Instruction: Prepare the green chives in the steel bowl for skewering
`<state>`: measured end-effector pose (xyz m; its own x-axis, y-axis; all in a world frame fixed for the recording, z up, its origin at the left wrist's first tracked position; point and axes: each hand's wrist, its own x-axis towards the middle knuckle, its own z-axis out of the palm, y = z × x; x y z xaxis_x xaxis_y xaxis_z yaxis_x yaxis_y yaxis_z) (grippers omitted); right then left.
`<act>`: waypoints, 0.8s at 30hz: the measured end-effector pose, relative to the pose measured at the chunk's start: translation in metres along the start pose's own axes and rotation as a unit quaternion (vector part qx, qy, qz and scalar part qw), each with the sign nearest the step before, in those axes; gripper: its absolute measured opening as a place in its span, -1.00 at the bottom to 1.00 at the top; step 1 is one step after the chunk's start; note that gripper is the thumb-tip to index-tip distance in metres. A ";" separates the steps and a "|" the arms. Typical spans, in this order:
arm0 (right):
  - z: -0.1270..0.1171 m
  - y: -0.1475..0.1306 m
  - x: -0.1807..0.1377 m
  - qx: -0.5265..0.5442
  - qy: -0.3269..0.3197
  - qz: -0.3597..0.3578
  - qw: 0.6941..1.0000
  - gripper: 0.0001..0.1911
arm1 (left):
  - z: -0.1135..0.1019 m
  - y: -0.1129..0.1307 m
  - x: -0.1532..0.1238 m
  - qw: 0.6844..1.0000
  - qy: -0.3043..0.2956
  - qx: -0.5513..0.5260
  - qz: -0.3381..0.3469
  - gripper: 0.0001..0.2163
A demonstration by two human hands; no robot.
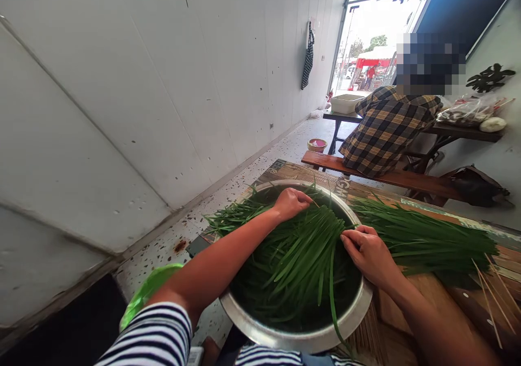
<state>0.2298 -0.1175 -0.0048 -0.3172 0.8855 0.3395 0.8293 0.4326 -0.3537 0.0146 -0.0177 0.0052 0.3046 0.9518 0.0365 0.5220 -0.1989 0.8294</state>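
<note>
A wide metal basin (260,330) full of long green garlic chives (301,257) stands in front of me. My left hand (291,203) is closed in a pinch at the far side of the basin, on a thin wooden skewer (316,203) of which only a short piece shows. Chives lie side by side in a row from that skewer toward my right hand (364,249). At the row's right end, the fingers of that hand pinch a chive near its cut end. One long leaf hangs over the basin's front rim.
A thick pile of chives (427,235) lies on the wooden table right of the basin, with loose skewers (490,301) beside it. A green bag (148,284) is at lower left. Ahead, a person in a plaid shirt (380,132) sits on a bench (329,161).
</note>
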 end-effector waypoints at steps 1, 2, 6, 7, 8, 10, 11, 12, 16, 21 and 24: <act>0.000 0.000 0.000 -0.001 0.004 -0.002 1.000 -0.69 | -0.002 0.003 -0.002 1.000 -0.027 -0.002 0.015 -0.77; 0.000 -0.001 0.000 -0.002 0.008 -0.004 1.000 -0.69 | -0.005 0.007 -0.003 0.998 -0.058 -0.001 0.032 -0.78; -0.001 -0.001 0.000 -0.005 0.010 -0.005 1.000 -0.69 | -0.024 0.011 -0.001 0.995 -0.050 0.075 0.045 -0.78; 0.000 0.000 0.000 -0.005 0.009 -0.004 1.000 -0.69 | -0.027 0.008 0.001 0.993 -0.013 0.108 0.033 -0.78; 0.000 0.000 0.000 -0.006 0.009 -0.003 1.000 -0.70 | -0.029 0.004 0.003 0.990 0.007 0.139 0.029 -0.78; 0.000 0.000 0.000 -0.006 0.011 -0.003 1.000 -0.70 | -0.028 -0.005 0.008 0.979 0.000 0.201 0.030 -0.81; 0.000 0.000 0.000 -0.006 0.012 -0.004 1.000 -0.70 | -0.026 -0.008 0.009 0.972 -0.009 0.233 0.030 -0.82; 0.000 0.000 0.000 -0.006 0.013 -0.006 1.000 -0.70 | -0.024 -0.011 0.010 0.965 -0.019 0.261 0.029 -0.83; -0.001 -0.002 0.001 -0.012 0.007 -0.012 1.000 -0.68 | -0.016 -0.011 0.008 0.949 -0.045 0.310 0.032 -0.80; -0.003 -0.003 0.001 -0.007 0.008 -0.007 1.000 -0.69 | -0.013 0.000 0.002 0.935 -0.047 0.348 0.040 -0.83; -0.003 -0.003 0.001 -0.001 0.009 -0.003 1.000 -0.69 | -0.013 0.006 -0.002 0.928 -0.037 0.371 0.024 -0.81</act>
<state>0.2283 -0.1183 -0.0010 -0.3133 0.8801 0.3568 0.8288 0.4368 -0.3498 0.0069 -0.0175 0.0176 0.3814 0.9244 0.0021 0.9027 -0.3729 0.2145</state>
